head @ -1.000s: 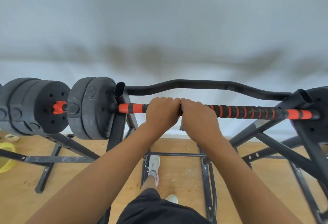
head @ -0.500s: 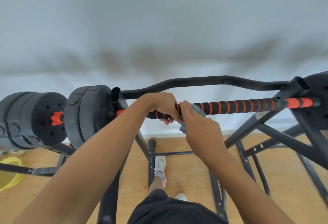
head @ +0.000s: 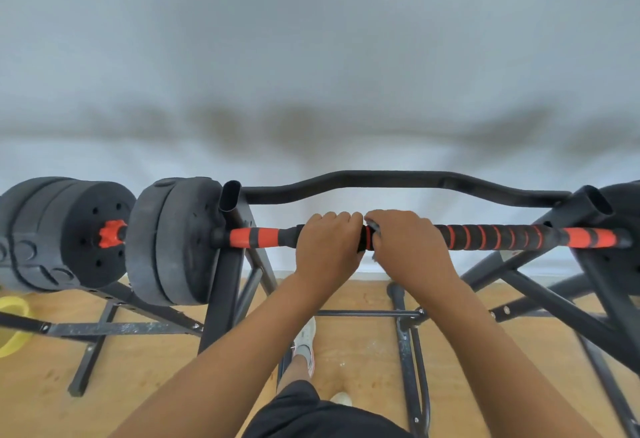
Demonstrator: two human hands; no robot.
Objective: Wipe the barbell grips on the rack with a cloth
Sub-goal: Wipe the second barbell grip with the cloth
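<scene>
Cloth now almost hidden under right hand.

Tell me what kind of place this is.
Probably a home gym or small workout room. A barbell with black weight plates rests on a black metal rack, and a second loaded bar sits to the left, over a wooden floor.

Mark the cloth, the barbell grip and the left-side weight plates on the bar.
cloth (head: 374, 227): head view, grey-blue fold peeking from under the right hand.
barbell grip (head: 491, 237): head view, black foam with orange rings, right of the hands.
weight plates (head: 166, 247): head view, outer face of the stack.
</scene>
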